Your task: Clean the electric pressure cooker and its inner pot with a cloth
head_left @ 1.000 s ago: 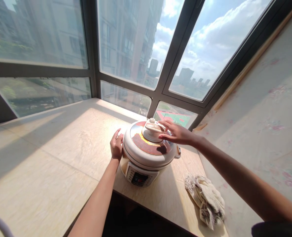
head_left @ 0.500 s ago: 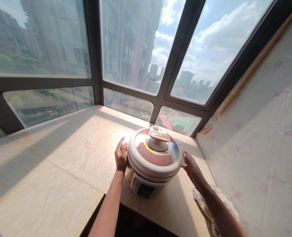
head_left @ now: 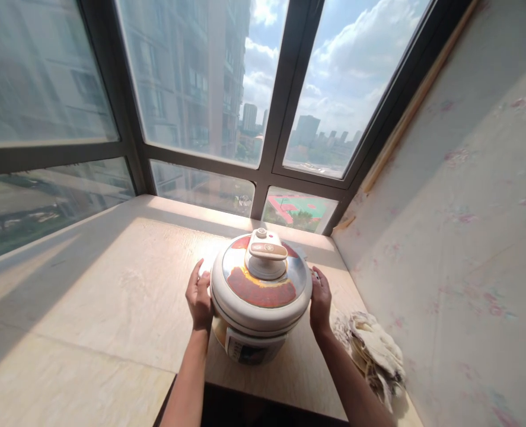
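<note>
A white electric pressure cooker [head_left: 261, 308] stands upright on a stone-look sill, its lid showing a red-brown pattern and a raised lid handle [head_left: 266, 252]. The dark control panel on its front faces me. At the cooker's left side my left hand [head_left: 199, 298] is closed, thumb on top and fingers curling round the far side, where the side handle is mostly hidden. On the opposite side, my right hand [head_left: 320, 301] wraps the other side handle, with only a small bit of it showing near the fingertips.
A crumpled, stained whitish cloth [head_left: 373, 350] lies right of my right forearm, near the flower-patterned wall [head_left: 458, 267]. Dark-framed windows [head_left: 267, 172] rise behind the cooker. The sill's front edge [head_left: 271, 396] drops to a dark gap below.
My right hand has closed further round the right side handle, and its forearm has come inward, uncovering more of the cloth. The view has swung to the right. My left hand keeps its place.
</note>
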The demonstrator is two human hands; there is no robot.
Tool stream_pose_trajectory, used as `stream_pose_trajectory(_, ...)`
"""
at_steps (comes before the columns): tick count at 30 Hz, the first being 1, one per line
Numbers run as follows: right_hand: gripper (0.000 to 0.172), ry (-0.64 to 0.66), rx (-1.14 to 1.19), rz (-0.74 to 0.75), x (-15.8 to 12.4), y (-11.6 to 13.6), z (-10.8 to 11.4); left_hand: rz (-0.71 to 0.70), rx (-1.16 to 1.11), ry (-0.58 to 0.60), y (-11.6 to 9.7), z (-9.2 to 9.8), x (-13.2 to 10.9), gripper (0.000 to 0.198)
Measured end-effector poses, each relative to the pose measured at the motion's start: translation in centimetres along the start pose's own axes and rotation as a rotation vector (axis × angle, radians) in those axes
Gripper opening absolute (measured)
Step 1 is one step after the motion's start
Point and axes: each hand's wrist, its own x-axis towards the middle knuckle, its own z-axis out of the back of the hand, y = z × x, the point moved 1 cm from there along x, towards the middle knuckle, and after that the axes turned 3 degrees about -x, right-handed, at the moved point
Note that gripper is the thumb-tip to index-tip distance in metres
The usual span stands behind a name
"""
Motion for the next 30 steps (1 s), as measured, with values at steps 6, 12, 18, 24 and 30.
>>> stream_pose_trajectory(6, 0.072, 0.026, 0.038, -0.031, -0.2, 0.2, -0.1, 0.055, -0.036, -0.037, -1.0, -0.7, -0.5, 0.069)
stream_pose_trajectory(12, 0.063, 0.145, 0.071, -0.054, -0.3, 0.7, 0.6, 0.078, -0.053, -0.087, -1.4, -1.0, -0.8, 0.065)
stream_pose_trajectory(18, 0.067, 0.175, 0.091, -0.064, 0.0, 0.5, 0.9, 0.116, -0.122, -0.148, -1.4, -1.7, -0.7, 0.061)
stream_pose_trajectory(24, 0.075, 0.101, 0.264, -0.192, -0.4, -0.2, -0.1, 0.076, -0.131, -0.222, -1.6, -2.0, -1.0, 0.045)
stream_pose_trajectory(30, 0.072, -0.042, 0.325, -0.229, -0.5, -0.7, -1.0, 0.049, -0.058, -0.154, -2.8, -2.8, -2.9, 0.036)
